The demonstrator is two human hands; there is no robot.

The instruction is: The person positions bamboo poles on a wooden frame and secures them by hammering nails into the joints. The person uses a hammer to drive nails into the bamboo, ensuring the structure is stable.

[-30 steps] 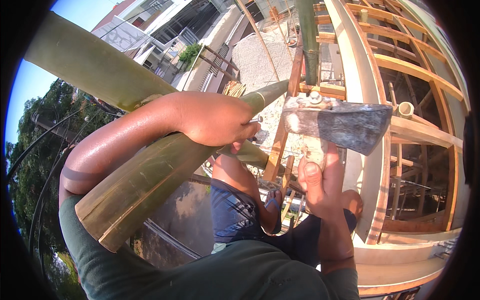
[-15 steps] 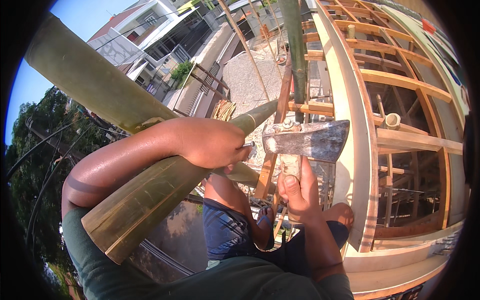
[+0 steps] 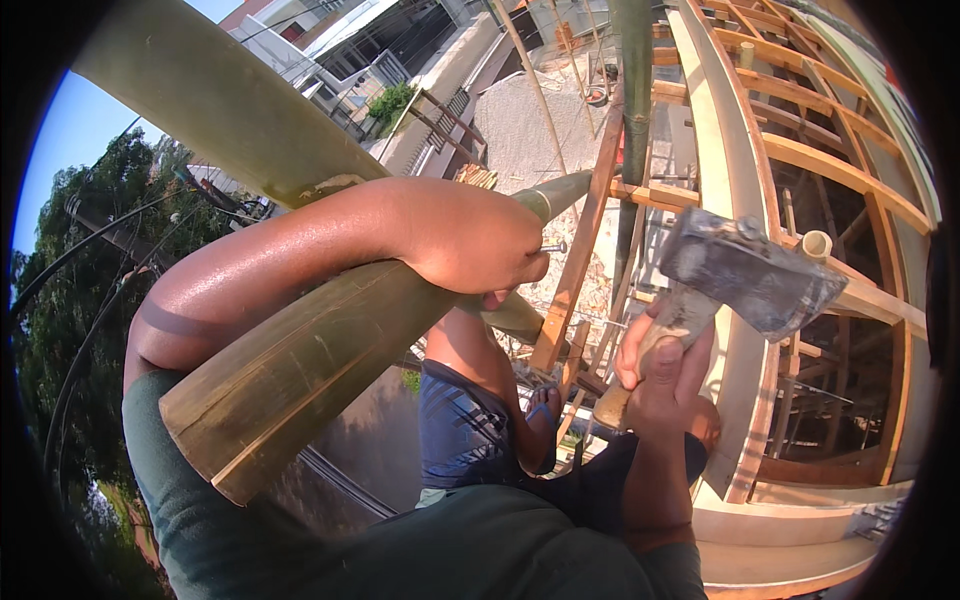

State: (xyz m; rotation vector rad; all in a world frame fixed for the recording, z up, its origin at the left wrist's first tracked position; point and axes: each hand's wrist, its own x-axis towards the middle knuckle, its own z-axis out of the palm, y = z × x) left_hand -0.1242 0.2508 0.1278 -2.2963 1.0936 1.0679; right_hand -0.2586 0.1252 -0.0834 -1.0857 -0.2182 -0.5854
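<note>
Green tubular bamboo, scuffed hatchet.

Dark green short-sleeved shirt, dark shorts with bluish patterning, apparently a blue-strapped sandal.

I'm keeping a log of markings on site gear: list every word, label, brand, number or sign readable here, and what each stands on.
None: no text can be read in this view.
Axe: worn patches and stains, no letters visible.
Bamboo pole: only scratches and cracks show.
Shorts: a pale pattern, no legible lettering.
Shirt: no readable print.
Distant house: too small to tell.
</note>
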